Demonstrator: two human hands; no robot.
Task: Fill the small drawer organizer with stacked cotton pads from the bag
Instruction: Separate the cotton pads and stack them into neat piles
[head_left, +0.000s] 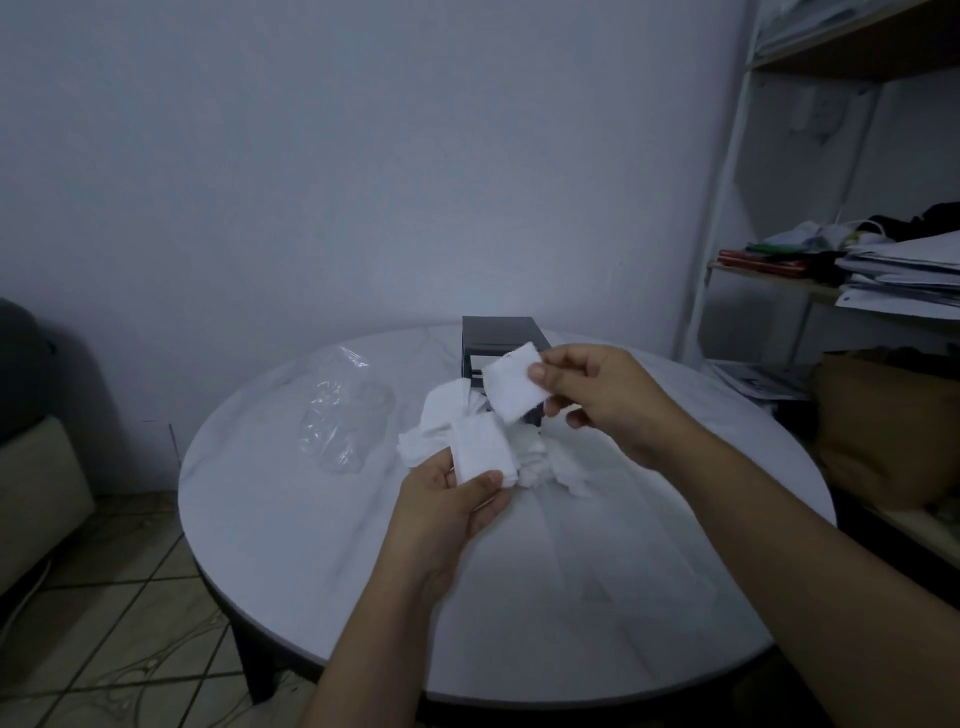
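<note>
Pinching a single cotton pad between thumb and fingertips, your right hand held it up in the air, with the other fingers loosely curled beneath. Your left hand, lower and nearer to you, gripped a small stack of pads, thumb pressed across the near edge and fingers behind it. The two handfuls were close but apart. Under and between your hands a loose pile of pads lay scattered on the table. The drawer organizer, a small dark box, stood just beyond your right hand's fingertips, its front partly hidden by the raised pad; you could not tell from here how full it was. The bag, clear and crumpled, lay flat to the far left of your left hand. Off to the right of your right arm stood a shelf stacked with papers, and a brown sack sat below it.
</note>
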